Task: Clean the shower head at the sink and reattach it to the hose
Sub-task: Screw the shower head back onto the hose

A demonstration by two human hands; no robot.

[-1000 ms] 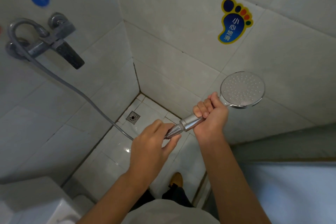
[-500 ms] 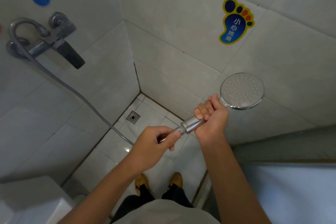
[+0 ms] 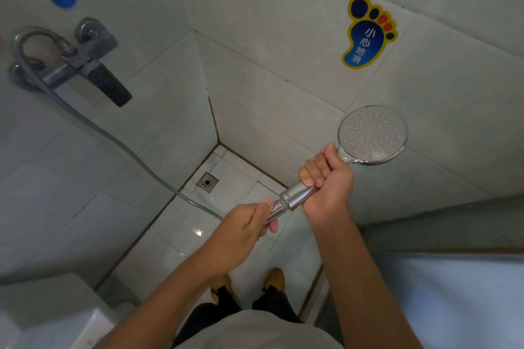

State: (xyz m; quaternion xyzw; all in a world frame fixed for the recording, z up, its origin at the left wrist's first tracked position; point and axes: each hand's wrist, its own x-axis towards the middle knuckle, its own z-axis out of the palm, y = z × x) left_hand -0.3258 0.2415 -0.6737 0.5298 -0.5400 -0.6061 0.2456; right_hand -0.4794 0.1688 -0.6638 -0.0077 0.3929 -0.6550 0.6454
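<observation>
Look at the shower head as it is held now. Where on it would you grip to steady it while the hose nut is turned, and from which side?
Grip the shower head on its straight chrome handle, as the right hand does, wrapping it from the side, just above the joint. The round, flat face offers no hold, while the narrow handle suits curled fingers. This leaves the hose nut free for the left hand.

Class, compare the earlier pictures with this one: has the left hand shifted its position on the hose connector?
Yes. The left hand has rolled over the hose nut and edged away from the floor drain, towards the person.
</observation>
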